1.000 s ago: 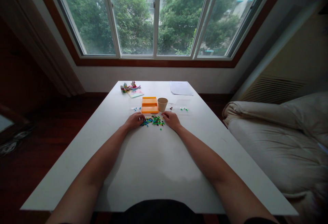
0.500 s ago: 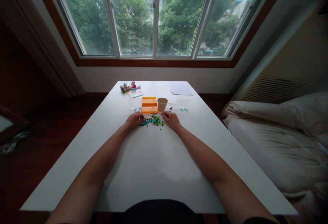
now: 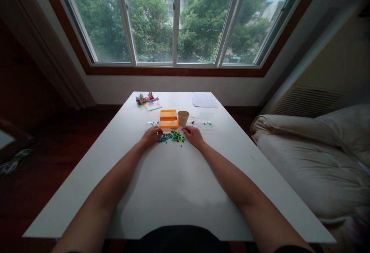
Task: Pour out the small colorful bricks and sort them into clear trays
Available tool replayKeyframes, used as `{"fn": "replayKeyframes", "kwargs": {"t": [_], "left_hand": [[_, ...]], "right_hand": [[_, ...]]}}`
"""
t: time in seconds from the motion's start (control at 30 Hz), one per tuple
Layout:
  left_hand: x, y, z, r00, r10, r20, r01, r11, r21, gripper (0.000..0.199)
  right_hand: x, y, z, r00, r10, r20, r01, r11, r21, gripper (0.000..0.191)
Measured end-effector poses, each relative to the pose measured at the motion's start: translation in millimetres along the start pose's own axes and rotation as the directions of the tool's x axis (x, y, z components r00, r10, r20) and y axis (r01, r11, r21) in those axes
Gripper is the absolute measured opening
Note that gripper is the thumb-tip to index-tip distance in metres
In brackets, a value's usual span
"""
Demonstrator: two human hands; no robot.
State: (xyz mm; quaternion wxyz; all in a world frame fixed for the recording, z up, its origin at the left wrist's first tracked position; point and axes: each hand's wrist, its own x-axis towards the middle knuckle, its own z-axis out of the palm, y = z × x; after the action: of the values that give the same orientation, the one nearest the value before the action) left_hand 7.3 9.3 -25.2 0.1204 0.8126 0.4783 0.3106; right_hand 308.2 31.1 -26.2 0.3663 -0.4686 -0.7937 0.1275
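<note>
Small green, blue and dark pieces lie in a loose pile (image 3: 173,136) on the white table. At the pile's left edge is my left hand (image 3: 152,135), fingers curled together; anything between them is too small to make out. My right hand (image 3: 193,135) rests at the right edge, its fingers closed too, with their contents hidden. Just behind the pile stands an orange two-part box (image 3: 169,123), and a brown paper cup (image 3: 183,118) is right beside it. Clear trays flank them: the left one (image 3: 152,117) holds blue pieces, the right one (image 3: 206,116) green and dark red pieces.
Small figurines (image 3: 140,99) and a colourful booklet (image 3: 153,105) sit at the back left of the white table (image 3: 185,191). White paper sheets (image 3: 204,100) lie at the back right. A padded beige seat (image 3: 306,160) is right of the table, and a window is beyond.
</note>
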Motion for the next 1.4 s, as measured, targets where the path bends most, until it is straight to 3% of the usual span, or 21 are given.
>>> {"fn": "replayKeyframes", "kwargs": {"t": [0.3,0.53,0.93,1.03,1.23,1.4], "left_hand": [[0,3,-4.6,0.982,-0.116,-0.147,0.105,0.991,-0.081,0.011],[3,3,-6.9,0.949,-0.118,-0.291,0.091,0.990,-0.104,0.013],[2,-5,-8.6,0.903,-0.220,-0.370,0.167,0.971,-0.170,0.017],[2,-10,-7.6,0.878,-0.280,-0.389,0.202,0.952,-0.230,0.019],[4,-25,-6.2,0.788,-0.435,-0.436,0.251,0.873,-0.418,0.020],[4,-30,-6.4,0.764,-0.478,-0.434,0.245,0.837,-0.490,0.021]], "right_hand": [[0,-5,-2,1.000,0.028,0.012,-0.028,1.000,0.005,0.022],[0,-3,-2,1.000,0.013,0.012,-0.013,1.000,-0.007,0.022],[0,-2,-1,1.000,0.011,0.008,-0.011,1.000,0.000,0.021],[0,-2,-1,1.000,0.003,0.008,-0.003,1.000,0.002,0.021],[-1,-4,-2,1.000,0.018,0.009,-0.018,1.000,0.001,0.022],[-2,-3,-1,1.000,0.015,0.008,-0.015,1.000,0.008,0.022]]}}
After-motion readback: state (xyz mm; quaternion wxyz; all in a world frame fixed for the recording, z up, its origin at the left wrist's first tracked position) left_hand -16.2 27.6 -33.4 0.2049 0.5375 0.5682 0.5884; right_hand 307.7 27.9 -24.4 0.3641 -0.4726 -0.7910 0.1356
